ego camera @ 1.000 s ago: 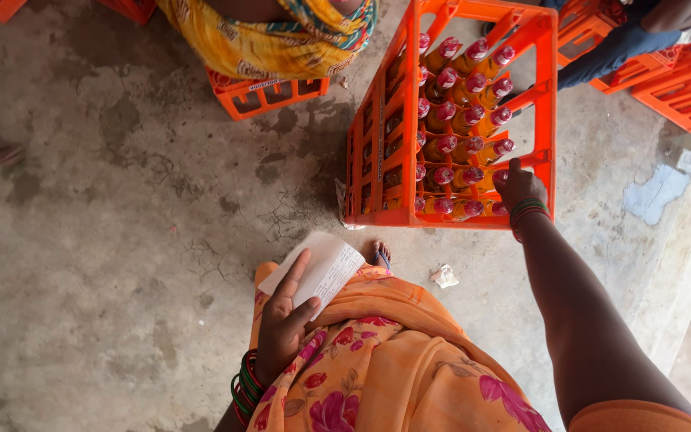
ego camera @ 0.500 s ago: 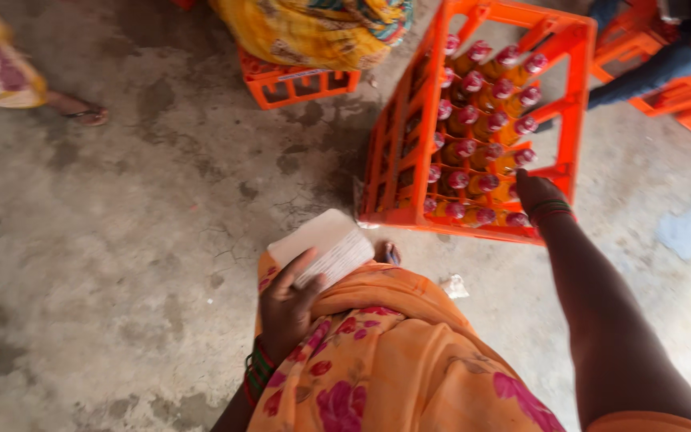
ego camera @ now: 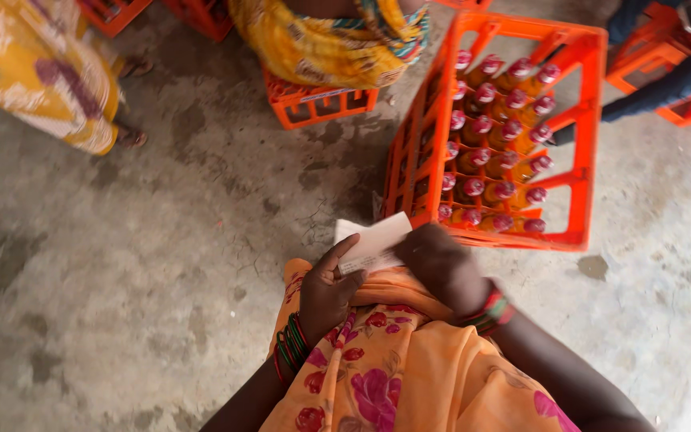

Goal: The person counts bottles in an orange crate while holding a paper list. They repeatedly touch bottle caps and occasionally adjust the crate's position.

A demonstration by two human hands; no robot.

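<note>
Paper slips (ego camera: 373,240) now sit pinched between both hands, right hand (ego camera: 441,268) having left the crate (ego camera: 577,188).

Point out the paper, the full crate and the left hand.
paper (ego camera: 379,234), head view, bare white middle of the sheet
full crate (ego camera: 573,192), head view, right wall
left hand (ego camera: 325,288), head view, back of the hand

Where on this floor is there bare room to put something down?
Bare concrete floor lies left of the left hand, below the small crate. Another patch lies right of the bottle crate. It is crowded where both hands, right hand, meet the paper.
</note>
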